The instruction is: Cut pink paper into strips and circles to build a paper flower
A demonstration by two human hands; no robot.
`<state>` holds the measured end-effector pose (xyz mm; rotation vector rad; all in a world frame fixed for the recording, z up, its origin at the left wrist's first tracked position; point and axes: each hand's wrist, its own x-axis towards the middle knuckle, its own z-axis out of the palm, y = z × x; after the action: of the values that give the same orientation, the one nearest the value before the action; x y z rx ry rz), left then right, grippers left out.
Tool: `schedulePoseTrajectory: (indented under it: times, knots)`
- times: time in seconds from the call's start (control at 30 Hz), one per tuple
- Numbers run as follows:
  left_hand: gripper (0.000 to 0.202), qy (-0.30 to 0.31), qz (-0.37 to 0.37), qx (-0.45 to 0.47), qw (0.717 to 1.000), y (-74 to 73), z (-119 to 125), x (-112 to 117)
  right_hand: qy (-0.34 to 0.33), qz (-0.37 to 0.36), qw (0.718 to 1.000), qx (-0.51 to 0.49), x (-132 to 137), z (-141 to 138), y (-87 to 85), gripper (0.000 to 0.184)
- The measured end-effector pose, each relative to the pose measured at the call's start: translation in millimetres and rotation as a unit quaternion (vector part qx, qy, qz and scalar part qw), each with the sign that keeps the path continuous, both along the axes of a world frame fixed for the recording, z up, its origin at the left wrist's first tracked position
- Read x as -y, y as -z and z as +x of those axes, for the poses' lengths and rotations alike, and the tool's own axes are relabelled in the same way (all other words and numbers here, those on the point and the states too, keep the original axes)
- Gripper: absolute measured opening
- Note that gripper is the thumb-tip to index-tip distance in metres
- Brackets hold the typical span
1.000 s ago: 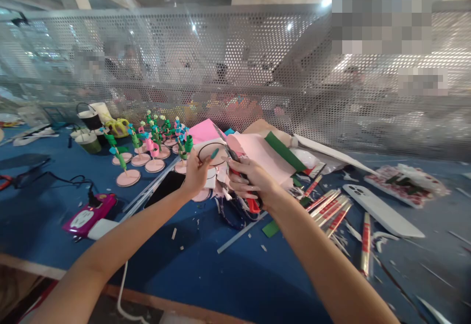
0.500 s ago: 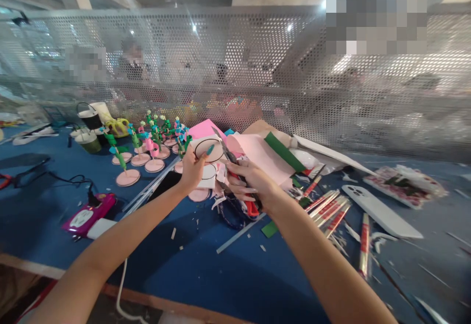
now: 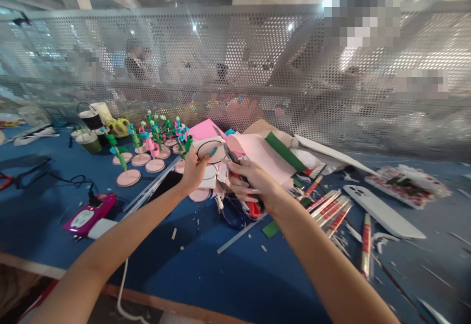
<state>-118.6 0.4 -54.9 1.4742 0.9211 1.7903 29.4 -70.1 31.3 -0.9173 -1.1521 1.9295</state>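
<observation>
My left hand (image 3: 194, 171) pinches a white sheet with black drawn circles (image 3: 210, 153), held up above the blue table (image 3: 228, 275). My right hand (image 3: 253, 183) is wrapped round red-handled scissors (image 3: 240, 177), whose blades reach up to the sheet's right edge. Both hands hover over a heap of pink and white offcuts.
Small flower figures on pink round bases (image 3: 147, 150) stand at the back left, near dark cups (image 3: 88, 130). A magenta device with a cable (image 3: 90, 211) lies at left. Pink and green sheets (image 3: 268, 155), red-white sticks (image 3: 329, 209) and a white phone case (image 3: 382, 211) lie right. A perforated metal screen (image 3: 257, 69) closes the back.
The sheet has turned a little in my left hand and the scissors have shifted slightly along its edge. Both arms stay in almost the same place.
</observation>
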Motion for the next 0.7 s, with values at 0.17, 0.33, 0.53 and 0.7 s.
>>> schedulePoseTrajectory:
  times: [0.17, 0.33, 0.53, 0.7]
  knots:
    - [0.031, 0.031, -0.026, 0.019, 0.999, -1.1, 1, 0, -0.007, 0.025, 1.000, 0.002, -1, 2, 1.3, 0.037]
    - [0.028, 0.029, -0.023, -0.002, 0.999, -3.8, 1, 3, -0.012, 0.031, 0.999, -0.001, -1, 2, 1.0, 0.035]
    - [0.026, 0.037, -0.015, -0.036, 0.999, -9.8, 1, 6, -0.028, 0.048, 0.998, 0.002, -7, 8, 9.4, 0.032]
    - [0.027, 0.047, -0.011, -0.053, 0.997, -10.2, 0, 5, -0.025, 0.060, 0.998, 0.003, -11, 9, 17.2, 0.030]
